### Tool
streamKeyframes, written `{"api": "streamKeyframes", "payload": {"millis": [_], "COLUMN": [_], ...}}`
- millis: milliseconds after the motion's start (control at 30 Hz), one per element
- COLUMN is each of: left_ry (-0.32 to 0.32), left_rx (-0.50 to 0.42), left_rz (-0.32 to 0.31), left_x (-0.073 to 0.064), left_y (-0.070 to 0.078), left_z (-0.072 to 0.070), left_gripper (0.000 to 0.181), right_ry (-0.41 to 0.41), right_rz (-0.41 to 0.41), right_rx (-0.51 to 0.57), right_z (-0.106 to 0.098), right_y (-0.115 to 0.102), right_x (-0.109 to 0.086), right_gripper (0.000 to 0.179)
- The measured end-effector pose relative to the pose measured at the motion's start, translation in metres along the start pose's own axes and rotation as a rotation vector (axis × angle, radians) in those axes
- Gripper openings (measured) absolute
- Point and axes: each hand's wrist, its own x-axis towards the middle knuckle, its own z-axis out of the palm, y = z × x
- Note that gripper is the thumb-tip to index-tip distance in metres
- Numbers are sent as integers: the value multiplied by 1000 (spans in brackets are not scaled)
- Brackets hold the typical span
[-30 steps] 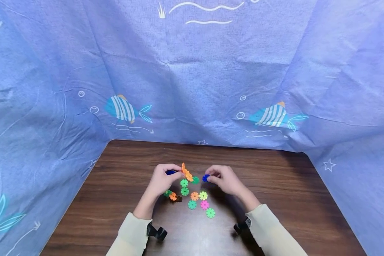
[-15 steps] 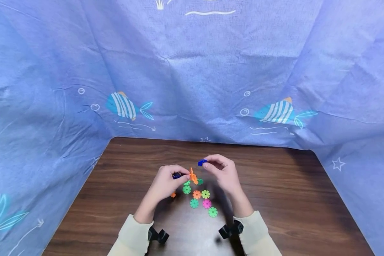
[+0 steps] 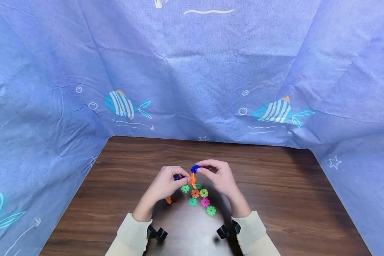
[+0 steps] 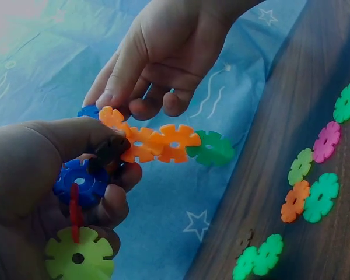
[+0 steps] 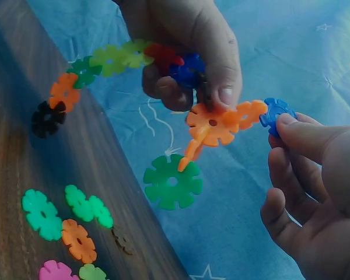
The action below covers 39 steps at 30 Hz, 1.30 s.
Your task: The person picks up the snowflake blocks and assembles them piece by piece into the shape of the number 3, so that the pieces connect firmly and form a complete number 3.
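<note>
My left hand point(image 3: 168, 183) pinches a chain of notched plastic discs between thumb and fingers. In the right wrist view the chain runs from a black disc point(image 5: 48, 119) through orange, green, yellow-green and red ones to a dark blue disc point(image 5: 188, 71) by the fingers. Beyond the thumb come orange discs point(image 5: 213, 123) and a green disc point(image 5: 173, 182). My right hand point(image 3: 219, 176) pinches a blue disc point(image 5: 275, 115) by its edge. This disc touches the end of an orange one; whether their slots interlock, I cannot tell. Its other fingers are loosely curled.
Loose discs lie on the brown wooden table point(image 3: 275, 199) below the hands, among them a pink disc point(image 3: 205, 202), a yellow-green disc point(image 3: 204, 193) and a green disc point(image 3: 211, 211). A blue fish-print cloth point(image 3: 192, 106) hangs behind and at both sides.
My right hand has lifted the blue disc and brought it left to the orange end of the chain. My left hand has shifted slightly right, still holding the chain.
</note>
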Motion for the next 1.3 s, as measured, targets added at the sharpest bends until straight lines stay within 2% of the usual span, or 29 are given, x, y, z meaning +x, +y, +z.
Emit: {"api": "streamKeyframes", "payload": {"millis": [267,467,567,667,800,933,1067,1167,1300], "left_ry": [51,75,55,19,6,37,87,154,241], "left_rx": [35,16,-50,-140,-232,-274,-251,-226,-241], "left_rz": [65,67,29,-13,-18,28,59,42,-27], "left_x": [1,2,3,3,4,4,4,4,4], "left_y": [-1,-2,-3,-4,-4,-4,-5,-8,-12], "left_z": [4,7,7,5,4,4,4,2,-6], "left_gripper": [8,6,6,6,13,15,13,11,11], "right_ry": [29,20,21,45,82,85,62,63,38], "right_rz": [-54,-76,-62,-26,23,41,21,25,73], "right_rx": [-101,-162,-163,-116,-57,-56,-67,-91,-181], "right_z": [8,9,9,8,8,10,9,4,-9], "right_y": [0,-7,-8,-4,-3,-4,-4,-4,0], "right_x": [-1,-1,-1,0,0,0,0,-2,-3], "right_gripper": [15,15,15,13,8,5,7,10,12]}}
